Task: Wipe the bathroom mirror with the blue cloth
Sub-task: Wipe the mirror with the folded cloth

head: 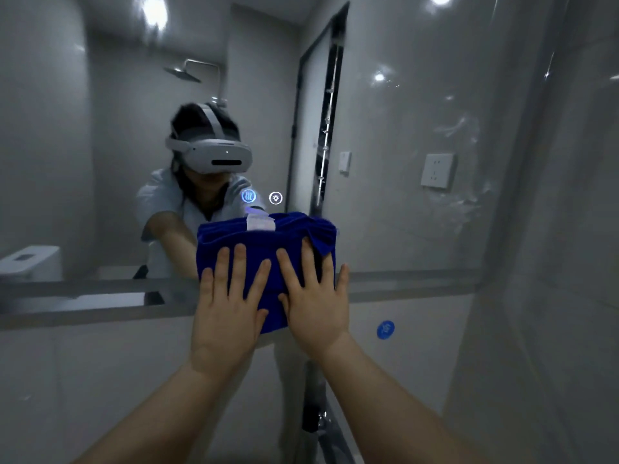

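L hand (227,306) & R hand (315,303) pressed flat on blue cloth (261,236) against mirror (100,162) (socket (437,170) to right).

Blue cloth (264,242): middle and lower part covered by the left hand (224,316) and right hand (315,309); both palms hidden against it.

White label (260,223) on the cloth's top edge: blurred, print unreadable.

Left forearm (160,416) and right forearm (385,396): cut off by the bottom edge.

Mirror (100,128): runs out of frame at top and left.

Toilet cistern (30,262), reflected at lower left: cut by the left edge.

Round blue sticker (385,329), lower right of centre: marking too small to read.

Dark upright object (313,406), bottom centre: blurred, unidentified.
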Tool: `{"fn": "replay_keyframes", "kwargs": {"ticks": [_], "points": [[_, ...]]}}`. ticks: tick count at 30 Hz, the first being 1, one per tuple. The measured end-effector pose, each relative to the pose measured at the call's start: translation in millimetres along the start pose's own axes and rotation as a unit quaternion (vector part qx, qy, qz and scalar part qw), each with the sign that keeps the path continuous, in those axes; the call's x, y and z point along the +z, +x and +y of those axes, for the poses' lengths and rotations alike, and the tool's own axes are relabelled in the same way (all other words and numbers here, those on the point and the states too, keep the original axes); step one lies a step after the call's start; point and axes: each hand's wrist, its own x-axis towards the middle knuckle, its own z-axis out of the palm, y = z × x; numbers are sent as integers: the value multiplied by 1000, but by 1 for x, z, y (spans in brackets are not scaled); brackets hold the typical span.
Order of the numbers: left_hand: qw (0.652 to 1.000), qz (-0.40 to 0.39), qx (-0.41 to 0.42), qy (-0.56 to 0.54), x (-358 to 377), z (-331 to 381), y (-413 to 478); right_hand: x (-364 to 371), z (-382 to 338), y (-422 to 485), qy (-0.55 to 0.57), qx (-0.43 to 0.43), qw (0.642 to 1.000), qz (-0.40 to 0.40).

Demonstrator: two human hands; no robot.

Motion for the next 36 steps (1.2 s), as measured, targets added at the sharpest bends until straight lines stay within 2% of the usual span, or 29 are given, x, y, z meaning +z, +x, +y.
{"fn": "replay_keyframes", "kwargs": {"ticks": [3,7,10,12,15,19,22,26,30,36], "points": [[1000,17,12,-3,2,21,3,12,24,-5,4,-11,1000,8],[1000,22,10,-8,3,63,16,21,67,-10,-2,-4,1000,-28],[1000,14,-1,-17,3,89,32,32,101,-1,-1,-53,997,-60],[999,24,-24,-29,7,96,39,31,111,2,4,-57,997,-45],[998,47,-24,-31,11,94,41,25,111,4,4,-42,999,-14],[999,35,3,-12,2,81,59,26,107,17,51,-21,998,32],[999,37,12,3,-14,76,82,13,109,34,89,-7,995,33],[1000,29,2,-1,-30,77,103,8,124,58,122,-49,991,-4],[999,35,2,-3,-35,67,124,-9,132,76,114,-49,992,7],[999,-2,0,40,-58,52,164,-36,136,113,126,-30,991,31]]}}
